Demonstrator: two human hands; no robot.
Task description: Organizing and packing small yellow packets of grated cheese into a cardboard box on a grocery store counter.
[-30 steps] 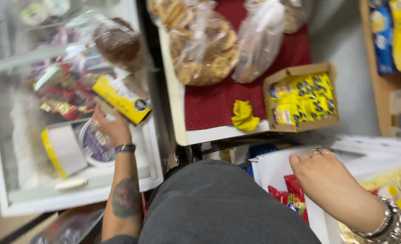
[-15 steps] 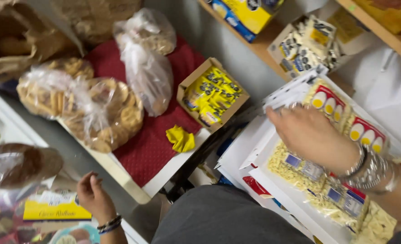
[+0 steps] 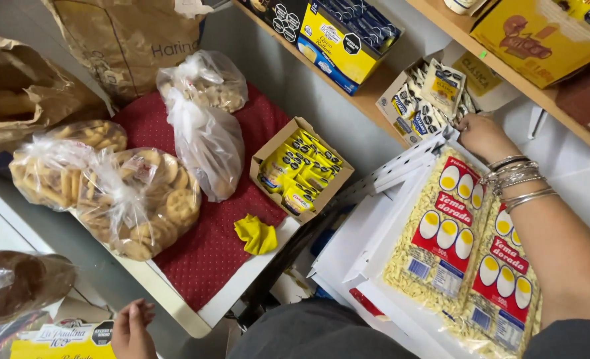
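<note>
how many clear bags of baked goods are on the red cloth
4: one far bag by the brown sack, one tall bag below it, and two cookie bags at the left. Others may be hidden.

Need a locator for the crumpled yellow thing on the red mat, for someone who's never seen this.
Find the red dotted mat covering the white tray. Near its front edge, just below the open cardboard box of yellow packets, lies the yellow crumpled wrapper. It is the only loose, unbagged item on the mat; its neighbours are boxed or in clear bags.
</note>
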